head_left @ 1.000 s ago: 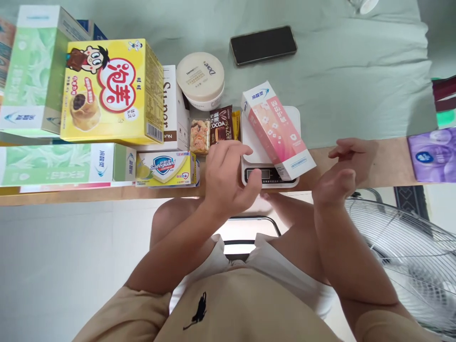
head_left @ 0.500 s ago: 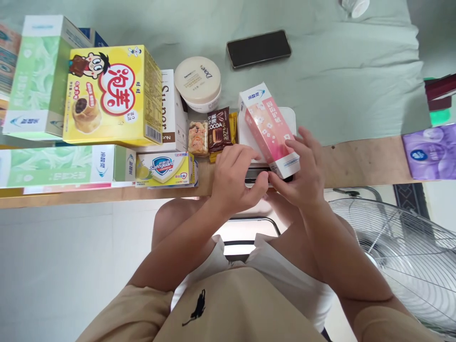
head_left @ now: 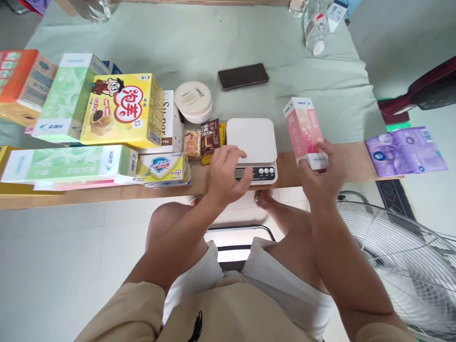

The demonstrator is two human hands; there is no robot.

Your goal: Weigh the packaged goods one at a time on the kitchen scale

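My right hand (head_left: 323, 176) grips the lower end of a pink and white toothpaste box (head_left: 305, 130), held to the right of the scale with its far end pointing away from me. A white kitchen scale (head_left: 251, 140) with a bare platform and black button panel lies at the table's front edge. Over the scale's left front corner is my left hand (head_left: 228, 175), fingers apart and curved, holding nothing; it partly hides the display. Just left of the scale lie a brown cocoa snack packet (head_left: 210, 136) and a small packet of crunchy snack pieces (head_left: 192, 143).
Stacked on the left are a yellow puff-snack box (head_left: 123, 111), green toothpaste boxes (head_left: 67, 164) and Safeguard soap (head_left: 162, 167). A Dove tub (head_left: 193, 101) and a phone (head_left: 242, 76) lie farther back. Purple tissue packs (head_left: 406, 151) sit right; a fan (head_left: 402, 266) stands below.
The pink toothpaste box has come off the scale and moved right in my right hand. My left hand stays by the scale's front left. The view now takes in more of the table's far side.
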